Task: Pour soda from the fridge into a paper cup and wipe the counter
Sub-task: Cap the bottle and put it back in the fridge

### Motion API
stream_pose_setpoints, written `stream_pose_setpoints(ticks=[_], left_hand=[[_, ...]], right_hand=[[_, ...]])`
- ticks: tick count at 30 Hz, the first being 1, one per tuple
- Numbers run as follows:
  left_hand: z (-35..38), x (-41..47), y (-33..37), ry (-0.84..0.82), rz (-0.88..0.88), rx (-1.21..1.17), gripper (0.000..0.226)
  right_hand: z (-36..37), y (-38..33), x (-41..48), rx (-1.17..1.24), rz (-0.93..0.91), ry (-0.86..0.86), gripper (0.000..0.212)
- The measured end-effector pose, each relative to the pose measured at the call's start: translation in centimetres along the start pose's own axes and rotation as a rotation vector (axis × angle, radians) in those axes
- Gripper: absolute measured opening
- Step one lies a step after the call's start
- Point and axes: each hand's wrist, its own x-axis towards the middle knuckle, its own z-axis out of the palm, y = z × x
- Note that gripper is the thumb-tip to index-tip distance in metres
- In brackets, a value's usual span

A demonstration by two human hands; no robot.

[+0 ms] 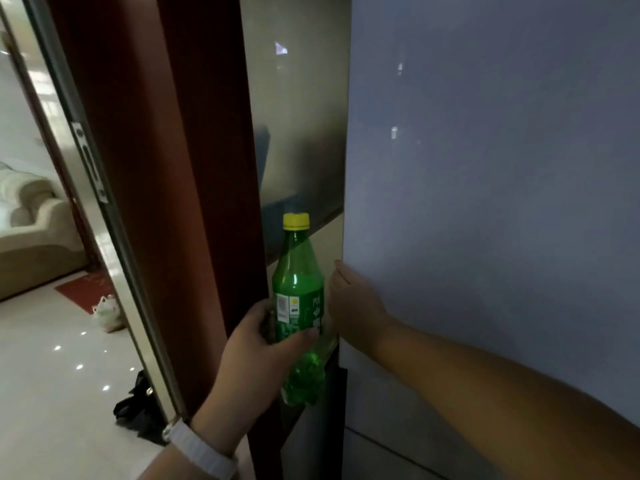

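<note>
My left hand (252, 344) grips a green soda bottle (300, 292) with a yellow cap around its labelled middle and holds it upright in front of the fridge's left side. The fridge door (485, 202) is a pale grey-blue panel that fills the right half of the view. At the door's left edge lies my right hand (353, 306), its fingers hidden behind that edge. The right forearm stretches across the door front from the lower right. No paper cup or counter is in view.
A dark red-brown door frame (166, 168) stands just left of the fridge, with a metal-edged sliding door (104, 188) beside it. Through the doorway lie a glossy tiled floor (52, 375), a cream sofa (31, 220), a red mat, a white bag and dark items.
</note>
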Motion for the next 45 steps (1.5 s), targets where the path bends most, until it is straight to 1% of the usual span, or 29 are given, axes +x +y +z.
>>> stream_pose_setpoints(ticks=[2, 3, 4, 5, 6, 7, 9, 10, 11, 12, 13, 15, 16, 17, 18, 19, 21, 23, 27, 32, 34, 38, 41, 45], left_hand=[[-1.1, -0.9, 0.0, -0.003, 0.018, -0.005, 0.042], [-1.7, -1.3, -0.1, -0.014, 0.015, -0.022, 0.042], [-2.3, -1.7, -0.2, -0.029, 0.01, -0.038, 0.041], [-2.9, -2.2, -0.3, -0.043, 0.01, -0.05, 0.04], [-3.5, -2.6, -0.5, -0.051, 0.015, -0.063, 0.039], [-4.0, -3.0, -0.6, -0.06, 0.022, -0.074, 0.038], [-4.8, -3.6, -0.9, -0.086, 0.025, -0.096, 0.038], [-5.3, -3.9, -1.1, -0.106, 0.026, -0.11, 0.038], [-5.7, -4.1, -1.2, -0.129, 0.028, -0.122, 0.038], [-6.0, -4.3, -1.4, -0.149, 0.029, -0.133, 0.038], [-6.3, -4.5, -1.6, -0.168, 0.032, -0.139, 0.038], [-6.5, -5.2, -1.8, -0.2, 0.034, -0.148, 0.039], [-6.5, -5.7, -1.9, -0.213, 0.035, -0.161, 0.039], [-6.5, -6.1, -2.0, -0.225, 0.035, -0.171, 0.04], [-6.4, -6.7, -2.1, -0.242, 0.034, -0.176, 0.04], [-6.2, -7.3, -2.1, -0.265, 0.036, -0.18, 0.04], [-5.7, -8.5, -2.4, -0.308, 0.038, -0.204, 0.039], [-5.4, -9.7, -2.5, -0.326, 0.024, -0.246, 0.039], [-5.3, -12.8, -2.8, -0.329, -0.031, -0.32, 0.04], [-4.4, -17.6, -2.3, -0.366, -0.035, -0.309, 0.039], [-3.9, -19.8, -1.8, -0.387, -0.031, -0.316, 0.037], [-2.5, -24.5, -1.5, -0.454, -0.035, -0.313, 0.044], [-1.9, -27.6, -1.2, -0.52, -0.038, -0.329, 0.038], [-1.0, -30.7, -0.4, -0.579, -0.023, -0.352, 0.048]], right_hand=[[-2.7, 0.1, -2.7, -0.085, -0.065, 0.141, 0.029], [-3.4, -0.2, -3.8, -0.121, -0.094, 0.155, 0.034], [-4.0, -0.5, -4.9, -0.147, -0.112, 0.159, 0.038], [-4.9, -0.7, -6.0, -0.167, -0.144, 0.119, 0.041], [-5.5, -0.9, -7.0, -0.207, -0.185, 0.126, 0.042], [-6.1, -1.0, -8.0, -0.204, -0.193, 0.09, 0.04], [-6.7, -1.4, -10.1, -0.142, -0.138, 0.112, 0.03], [-6.4, -1.5, -11.1, -0.055, -0.152, 0.2, 0.023], [-6.3, -1.5, -12.1, -0.021, -0.14, 0.258, 0.017], [-6.9, -1.6, -13.4, -0.022, -0.127, 0.28, 0.016], [-7.4, -1.6, -14.6, -0.021, -0.123, 0.297, 0.017], [-8.6, -1.8, -17.0, 0.11, -0.136, 0.387, 0.016], [-9.1, -1.9, -17.9, 0.163, -0.124, 0.424, 0.023], [-9.4, -2.1, -18.8, 0.174, -0.114, 0.46, 0.03], [-9.5, -2.0, -19.7, 0.166, -0.1, 0.471, 0.032], [-9.8, -2.1, -20.7, 0.162, -0.101, 0.478, 0.03], [-10.5, -2.5, -22.7, 0.171, -0.099, 0.473, 0.021], [-11.1, -2.7, -24.7, 0.193, -0.089, 0.456, 0.017], [-11.7, -2.7, -29.1, 0.216, -0.088, 0.416, 0.019], [-13.0, -2.9, -35.1, 0.206, -0.04, 0.391, 0.016], [-13.5, -3.0, -37.8, 0.209, -0.007, 0.382, 0.02], [-14.6, -2.9, -43.9, 0.157, 0.047, 0.279, 0.034], [-15.0, -2.5, -48.0, 0.195, 0.105, 0.225, 0.041], [-15.3, -2.2, -52.7, 0.275, 0.192, 0.157, 0.044]])
